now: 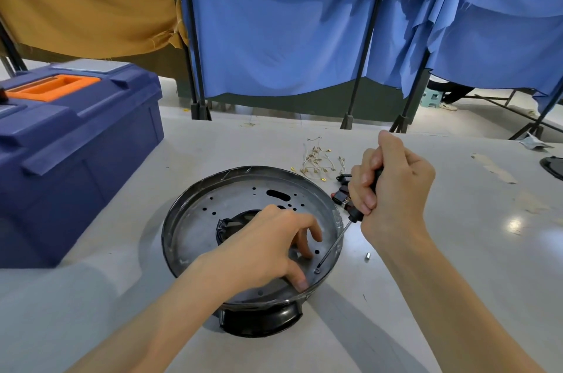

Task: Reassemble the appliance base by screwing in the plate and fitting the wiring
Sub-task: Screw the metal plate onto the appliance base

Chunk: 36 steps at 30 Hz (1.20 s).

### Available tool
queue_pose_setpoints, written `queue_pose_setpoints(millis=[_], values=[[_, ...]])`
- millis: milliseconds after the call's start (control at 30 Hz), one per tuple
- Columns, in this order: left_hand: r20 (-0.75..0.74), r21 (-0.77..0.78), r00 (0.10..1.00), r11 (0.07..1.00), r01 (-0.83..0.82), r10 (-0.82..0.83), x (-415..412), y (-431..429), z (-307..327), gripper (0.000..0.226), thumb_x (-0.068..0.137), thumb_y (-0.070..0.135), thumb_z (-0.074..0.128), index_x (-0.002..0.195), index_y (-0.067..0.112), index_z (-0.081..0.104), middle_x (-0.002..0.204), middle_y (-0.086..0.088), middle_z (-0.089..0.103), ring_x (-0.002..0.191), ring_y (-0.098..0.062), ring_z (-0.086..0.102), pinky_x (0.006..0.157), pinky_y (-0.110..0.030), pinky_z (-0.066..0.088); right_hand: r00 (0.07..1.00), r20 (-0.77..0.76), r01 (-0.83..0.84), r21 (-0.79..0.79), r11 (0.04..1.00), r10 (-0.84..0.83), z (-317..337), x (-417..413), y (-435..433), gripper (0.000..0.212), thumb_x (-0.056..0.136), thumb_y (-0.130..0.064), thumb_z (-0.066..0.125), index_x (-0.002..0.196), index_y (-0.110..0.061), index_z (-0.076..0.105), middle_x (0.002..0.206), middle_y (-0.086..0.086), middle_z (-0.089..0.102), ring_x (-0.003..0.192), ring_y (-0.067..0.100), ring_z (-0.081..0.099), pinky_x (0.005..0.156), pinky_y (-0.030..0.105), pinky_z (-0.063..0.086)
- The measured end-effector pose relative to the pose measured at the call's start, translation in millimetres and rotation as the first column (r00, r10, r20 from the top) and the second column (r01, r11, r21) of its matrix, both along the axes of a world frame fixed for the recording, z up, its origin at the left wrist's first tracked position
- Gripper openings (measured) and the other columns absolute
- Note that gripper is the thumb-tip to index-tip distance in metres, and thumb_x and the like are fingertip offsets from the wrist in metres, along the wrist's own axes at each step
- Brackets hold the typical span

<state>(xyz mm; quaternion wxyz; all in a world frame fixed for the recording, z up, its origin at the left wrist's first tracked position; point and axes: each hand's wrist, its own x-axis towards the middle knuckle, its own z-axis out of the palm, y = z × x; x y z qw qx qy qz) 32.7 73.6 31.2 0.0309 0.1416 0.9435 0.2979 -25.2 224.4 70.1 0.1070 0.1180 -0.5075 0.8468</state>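
Blue toolbox point(70, 141) stands at the far left of the surface point(457, 266). The appliance base point(262, 321) sits centre, with the metal plate point(207, 220) seated inside it. My left hand point(265, 251) is spread, fingertips pressing the plate down. The screwdriver point(336, 241) tip meets a screw point(317, 271) at the near-right rim, and my right hand point(393, 187) is wrapped round the handle. Step in hand, as I judge it: fastening the plate. Next move calls for a seated tip and steady turning. The wiring point(316, 159) lies unfitted beyond the base.

Under the left fingers point(313, 231) the perforated plate point(210, 208) is dull grey metal, faintly scuffed; the base housing point(262, 325) below is glossy black plastic. The screwdriver point(335, 243) below the right fingers point(362, 187) has a bright metal shaft.
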Motion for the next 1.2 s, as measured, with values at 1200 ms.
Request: queue_pose_setpoints(millis=[1200], values=[[-0.123,0.019,0.992,1.0,-0.003,0.005,11,11,2,0.054,0.083,0.067,0.017,0.116,0.026,0.032,0.086,0.0,0.071,0.075,-0.016,0.062,0.077,-0.038,0.05,0.852,-0.513,0.292,0.631,0.719,0.104,3,30,18,0.02,0.082,-0.035,0.07,0.089,-0.016,0.07,0.077,-0.008,0.067,0.074,0.01,0.062,0.065,0.021,0.054]])
